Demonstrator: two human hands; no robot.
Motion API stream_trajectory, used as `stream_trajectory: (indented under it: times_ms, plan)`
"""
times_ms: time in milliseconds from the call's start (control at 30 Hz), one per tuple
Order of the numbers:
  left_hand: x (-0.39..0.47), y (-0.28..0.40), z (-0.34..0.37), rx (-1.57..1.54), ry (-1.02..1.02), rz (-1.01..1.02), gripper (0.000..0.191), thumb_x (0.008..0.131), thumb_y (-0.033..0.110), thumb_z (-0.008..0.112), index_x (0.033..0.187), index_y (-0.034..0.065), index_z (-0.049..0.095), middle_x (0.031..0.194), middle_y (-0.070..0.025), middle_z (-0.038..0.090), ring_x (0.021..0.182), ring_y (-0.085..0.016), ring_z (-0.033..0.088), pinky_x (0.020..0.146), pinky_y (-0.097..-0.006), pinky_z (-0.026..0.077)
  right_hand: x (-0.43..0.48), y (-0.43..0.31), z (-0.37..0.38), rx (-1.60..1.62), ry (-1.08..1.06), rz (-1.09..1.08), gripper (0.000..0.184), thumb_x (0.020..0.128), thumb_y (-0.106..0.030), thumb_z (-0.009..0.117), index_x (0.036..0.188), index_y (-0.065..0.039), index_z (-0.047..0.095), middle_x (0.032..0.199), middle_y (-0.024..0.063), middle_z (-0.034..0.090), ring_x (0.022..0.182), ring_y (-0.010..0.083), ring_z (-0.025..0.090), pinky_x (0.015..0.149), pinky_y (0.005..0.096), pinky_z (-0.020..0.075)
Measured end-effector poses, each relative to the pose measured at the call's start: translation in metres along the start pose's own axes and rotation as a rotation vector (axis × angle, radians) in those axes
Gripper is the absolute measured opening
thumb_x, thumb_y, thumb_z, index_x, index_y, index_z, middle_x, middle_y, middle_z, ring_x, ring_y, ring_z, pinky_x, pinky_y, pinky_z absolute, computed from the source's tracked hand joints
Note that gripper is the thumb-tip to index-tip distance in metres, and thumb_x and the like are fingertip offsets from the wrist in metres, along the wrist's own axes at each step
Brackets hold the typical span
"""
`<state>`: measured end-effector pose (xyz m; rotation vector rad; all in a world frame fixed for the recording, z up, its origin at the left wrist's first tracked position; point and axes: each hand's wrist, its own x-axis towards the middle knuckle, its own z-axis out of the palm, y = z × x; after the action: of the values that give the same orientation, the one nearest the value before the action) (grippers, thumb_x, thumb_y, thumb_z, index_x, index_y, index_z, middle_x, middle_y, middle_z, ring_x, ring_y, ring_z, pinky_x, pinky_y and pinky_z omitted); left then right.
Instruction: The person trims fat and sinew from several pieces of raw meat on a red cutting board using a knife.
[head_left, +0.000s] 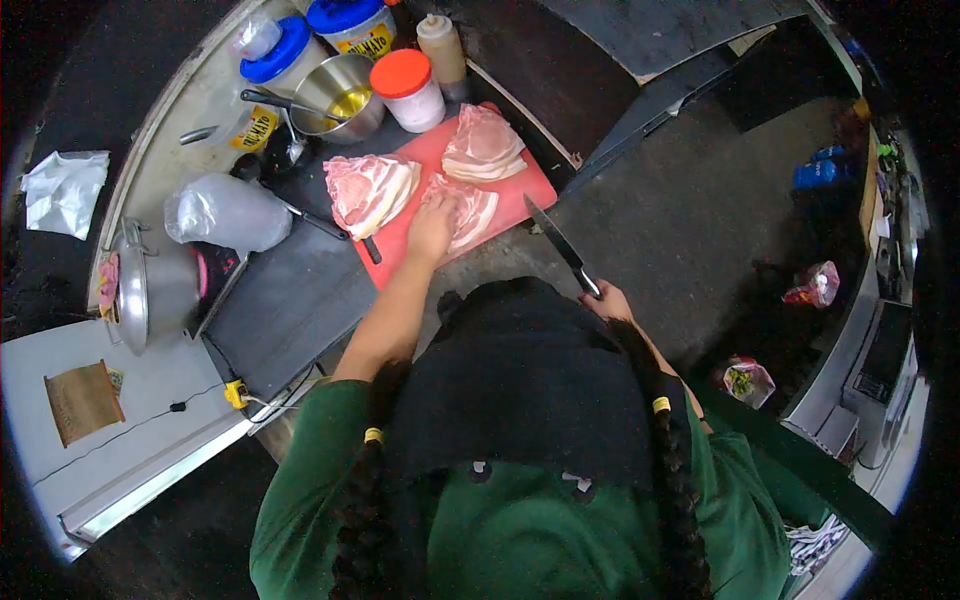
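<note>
My left hand (435, 225) reaches onto the nearest stack of sliced raw pork (474, 214), its fingers touching the meat's top. Whether they grip a slice cannot be made out. This stack lies on a red cutting board (517, 206), near the edge closest to me. Two more raw pork stacks sit on the board, one at the left (373, 191) and one at the far right (484, 142). Off the board's right side, my right hand (609, 301) is closed around the handle of a kitchen knife (555, 238). Its blade points up and left, with the tip near the board's edge.
Behind the board stand a red-lidded jar (409, 90), a squeeze bottle (442, 49), a steel pot (341, 101) with yellow liquid, and blue-lidded tubs (277, 52). Leftward are a bagged container (225, 212), a pan handle (322, 223) and a large lidded metal pot (161, 292).
</note>
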<state>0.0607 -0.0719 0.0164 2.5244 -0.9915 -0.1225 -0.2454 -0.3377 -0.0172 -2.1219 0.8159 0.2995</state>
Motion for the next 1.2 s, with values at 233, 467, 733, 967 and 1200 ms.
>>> stream_trajectory:
  times_ms: [233, 467, 733, 967, 1200]
  plan:
    - [-0.018, 0.013, -0.005, 0.118, -0.086, -0.052, 0.031, 0.085, 0.01, 0.058, 0.115, 0.0058, 0.064, 0.12, -0.016, 0.061, 0.111, -0.037, 0.058, 0.095, -0.0451, 0.048, -0.011, -0.011, -0.007, -0.02, -0.082, 0.084, 0.039, 0.084, -0.035, 0.072, 0.102, -0.002, 0.061, 0.09, 0.023, 0.068, 0.089, 0.039, 0.067, 0.078, 0.0443, 0.0501]
    - [-0.051, 0.021, 0.002, -0.07, 0.097, 0.082, 0.035, 0.082, 0.01, 0.064, 0.116, 0.0026, 0.066, 0.123, -0.0151, 0.06, 0.109, -0.037, 0.058, 0.094, -0.0438, 0.048, -0.007, -0.003, -0.002, -0.009, -0.061, 0.069, 0.038, 0.083, -0.035, 0.071, 0.099, -0.002, 0.061, 0.087, 0.0222, 0.067, 0.087, 0.0401, 0.066, 0.076, 0.0455, 0.0496]
    - [-0.043, 0.002, 0.003, -0.101, 0.048, -0.017, 0.033, 0.081, 0.011, 0.067, 0.113, 0.0063, 0.07, 0.114, -0.0146, 0.062, 0.107, -0.035, 0.059, 0.093, -0.0437, 0.049, -0.004, -0.07, -0.026, -0.171, -0.023, -0.104, 0.032, 0.085, -0.027, 0.071, 0.1, 0.0, 0.063, 0.093, 0.0248, 0.067, 0.091, 0.0434, 0.065, 0.075, 0.0482, 0.0511]
    - [-0.06, 0.002, -0.007, -0.132, 0.181, 0.023, 0.035, 0.082, 0.007, 0.063, 0.116, 0.0066, 0.069, 0.121, -0.0136, 0.062, 0.118, -0.035, 0.056, 0.099, -0.0421, 0.048, 0.003, -0.163, -0.042, -0.021, 0.153, -0.547, 0.038, 0.089, -0.026, 0.069, 0.115, -0.003, 0.054, 0.096, 0.0248, 0.066, 0.088, 0.0456, 0.064, 0.073, 0.0511, 0.051]
    - [-0.078, -0.005, 0.004, -0.07, 0.201, 0.002, 0.032, 0.082, 0.005, 0.061, 0.113, 0.0057, 0.07, 0.125, -0.0136, 0.063, 0.124, -0.032, 0.056, 0.103, -0.0409, 0.047, 0.043, -0.124, -0.034, -0.428, -0.002, -0.477, 0.032, 0.092, -0.026, 0.066, 0.113, -0.005, 0.053, 0.093, 0.0246, 0.067, 0.087, 0.0453, 0.065, 0.072, 0.0505, 0.0521]
